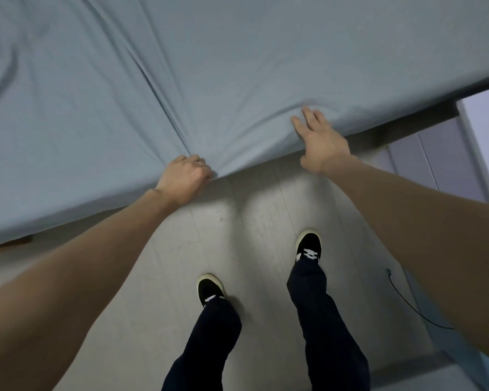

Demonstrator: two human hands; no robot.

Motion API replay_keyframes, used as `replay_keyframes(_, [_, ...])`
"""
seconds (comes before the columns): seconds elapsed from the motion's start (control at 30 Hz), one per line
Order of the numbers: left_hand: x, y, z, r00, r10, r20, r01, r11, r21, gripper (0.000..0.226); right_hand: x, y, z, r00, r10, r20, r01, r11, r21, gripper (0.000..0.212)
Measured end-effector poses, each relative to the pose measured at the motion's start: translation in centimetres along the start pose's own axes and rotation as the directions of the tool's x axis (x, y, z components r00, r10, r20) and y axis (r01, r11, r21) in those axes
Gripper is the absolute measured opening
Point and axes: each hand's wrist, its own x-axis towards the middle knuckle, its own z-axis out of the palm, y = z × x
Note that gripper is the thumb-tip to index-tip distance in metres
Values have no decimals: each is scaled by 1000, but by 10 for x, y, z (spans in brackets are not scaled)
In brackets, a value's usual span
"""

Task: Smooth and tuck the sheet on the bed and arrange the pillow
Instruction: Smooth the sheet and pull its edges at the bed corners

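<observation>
Sheet point(237, 66), pale blue, covers the whole top of the bed and hangs over the near edge in front of me. My left hand point(185, 176) is closed in a fist on a bunch of the sheet right at that edge, and long folds run up and away from the fist across the bed. A ring point(199, 163) shows on one finger. My right hand point(319, 139) lies flat with the fingers spread, pressing on the sheet at the edge, holding nothing. Under the edge on the right I see a dark strip point(407, 122), maybe the bed frame, but it is too shadowed to be sure. Below me is a grey floor point(260, 210), my two black shoes point(308, 246) and dark trousers. A thin black cable point(407, 300) lies on the floor by my right arm.
</observation>
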Motion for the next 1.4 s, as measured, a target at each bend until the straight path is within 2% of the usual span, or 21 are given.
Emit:
replay_keyframes(0.1, [2,0,-6,998,-59,16,59,998,25,19,1,3,1,1000,-20,-2,20,1000,-4,96])
replay_keyframes(0.17, [-6,-11,-10,986,-165,-19,165,985,40,30,1,4,1,999,-31,-9,31,999,-12,96])
replay_keyframes(0.23, [-20,-32,-11,945,-328,-8,327,942,68,44,1,1,3,998,-30,-49,29,999,-16,97])
replay_keyframes(0.3, [-36,-55,-9,884,-465,36,462,884,73,45,2,-6,5,991,-74,-115,70,997,-37,94])
replay_keyframes(0.4, [-56,-73,-3,879,-473,55,473,881,10,37,4,-29,10,970,-201,-137,192,978,-76,90])
replay_keyframes(0.53, [-78,-79,-3,882,-471,-21,460,870,-175,29,7,-82,13,943,-322,-86,315,946,-80,87])
replay_keyframes(0.63, [-96,-90,-7,868,-488,87,494,837,-235,58,9,-132,10,915,-400,-53,396,916,-65,84])
replay_keyframes(0.7, [-119,-103,-12,821,-558,124,566,765,-306,76,9,-174,6,895,-445,-37,442,894,-67,79])
replay_keyframes(0.73, [-135,-110,-16,790,-602,116,600,721,-346,78,8,-198,2,881,-473,-32,469,880,-78,76])
replay_keyframes(0.87, [-203,-133,-32,672,-738,70,674,569,-472,65,-13,-287,-16,840,-541,-35,537,839,-86,65])
replay_keyframes(1.0, [-307,-158,-56,526,-839,141,726,357,-587,56,-56,-399,-43,798,-602,-32,598,798,-77,60])
replay_keyframes(1.17, [-433,-182,-92,422,-894,151,714,225,-663,38,-122,-531,-64,782,-622,-30,621,783,-40,53])
replay_keyframes(1.27, [-502,-200,-112,324,-937,133,667,126,-734,18,-164,-606,-68,783,-621,-28,622,783,5,48])
replay_keyframes(1.4, [-577,-236,-132,236,-957,170,639,21,-769,20,-203,-695,-72,784,-620,-3,618,781,97,45])
